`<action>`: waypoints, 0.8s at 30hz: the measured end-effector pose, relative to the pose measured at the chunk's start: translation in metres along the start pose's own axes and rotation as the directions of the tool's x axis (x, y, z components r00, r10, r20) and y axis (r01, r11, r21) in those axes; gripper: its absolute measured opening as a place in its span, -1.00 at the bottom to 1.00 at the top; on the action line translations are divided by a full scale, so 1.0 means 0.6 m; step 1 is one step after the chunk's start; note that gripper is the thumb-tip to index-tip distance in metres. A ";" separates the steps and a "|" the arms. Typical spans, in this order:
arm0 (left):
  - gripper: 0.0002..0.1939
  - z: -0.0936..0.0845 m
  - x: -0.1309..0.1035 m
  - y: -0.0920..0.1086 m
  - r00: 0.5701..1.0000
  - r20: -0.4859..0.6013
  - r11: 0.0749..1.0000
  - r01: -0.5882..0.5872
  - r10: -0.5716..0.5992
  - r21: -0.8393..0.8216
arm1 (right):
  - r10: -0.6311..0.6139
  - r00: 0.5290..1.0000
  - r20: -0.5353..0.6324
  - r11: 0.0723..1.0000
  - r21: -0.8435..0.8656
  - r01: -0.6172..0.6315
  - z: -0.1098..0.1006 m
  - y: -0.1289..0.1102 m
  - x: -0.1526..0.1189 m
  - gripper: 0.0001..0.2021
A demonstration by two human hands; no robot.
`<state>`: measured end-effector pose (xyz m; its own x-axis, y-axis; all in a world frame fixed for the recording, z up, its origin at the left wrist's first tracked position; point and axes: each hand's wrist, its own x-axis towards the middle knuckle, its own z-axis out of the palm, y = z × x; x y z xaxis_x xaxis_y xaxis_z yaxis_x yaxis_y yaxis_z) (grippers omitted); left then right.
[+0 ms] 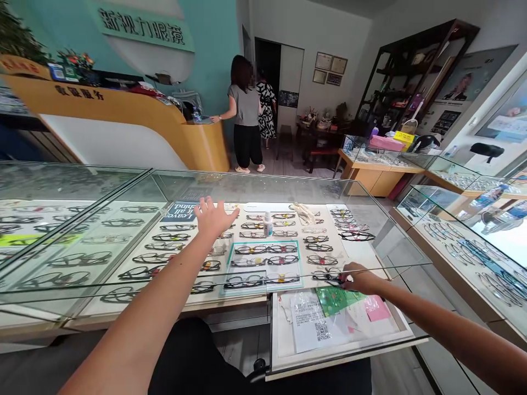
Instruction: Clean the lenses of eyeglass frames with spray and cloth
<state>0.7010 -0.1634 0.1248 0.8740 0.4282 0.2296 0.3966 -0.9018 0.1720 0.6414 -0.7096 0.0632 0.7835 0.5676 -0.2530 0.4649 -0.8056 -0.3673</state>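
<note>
My left hand is stretched forward over the glass counter top with its fingers spread; nothing is in it. Inside the case, at the front right, my right hand has its fingers closed on one end of a dark-framed pair of eyeglasses. Several more pairs lie in rows around it, including a clear-lensed pair just behind. Below my right hand a drawer is pulled out, with a printed sheet, a green packet and a pink note in it.
A small white bottle and a pale cloth sit among the frames. Another glass case stands at the right. Beyond the counter, a person in a grey top stands at the wooden reception desk, near another person in a patterned dress.
</note>
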 end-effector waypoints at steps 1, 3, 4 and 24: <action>-0.02 0.001 -0.001 -0.001 1.000 -0.002 1.000 -0.006 0.006 -0.003 | 0.000 1.000 0.023 1.000 0.010 0.000 0.007 -0.016 -0.009 -0.94; -0.01 0.001 -0.002 -0.001 1.000 -0.005 1.000 -0.012 0.012 -0.012 | -0.047 0.996 0.073 0.998 0.041 0.044 0.014 -0.054 -0.026 -0.93; -0.01 0.000 -0.003 0.000 1.000 -0.004 1.000 -0.013 0.013 -0.015 | -0.092 0.991 0.093 0.994 0.064 0.087 0.012 -0.074 -0.035 -0.93; -0.03 -0.003 0.000 0.001 1.000 0.006 0.999 -0.024 0.024 -0.033 | -0.087 0.970 -0.225 0.864 -0.503 -0.039 -0.345 -0.006 0.102 -0.91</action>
<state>0.7006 -0.1637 0.1268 0.8849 0.4060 0.2283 0.3662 -0.9093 0.1978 0.7732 -0.7074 0.2344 0.8127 0.5826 -0.0122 0.5781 -0.8034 0.1424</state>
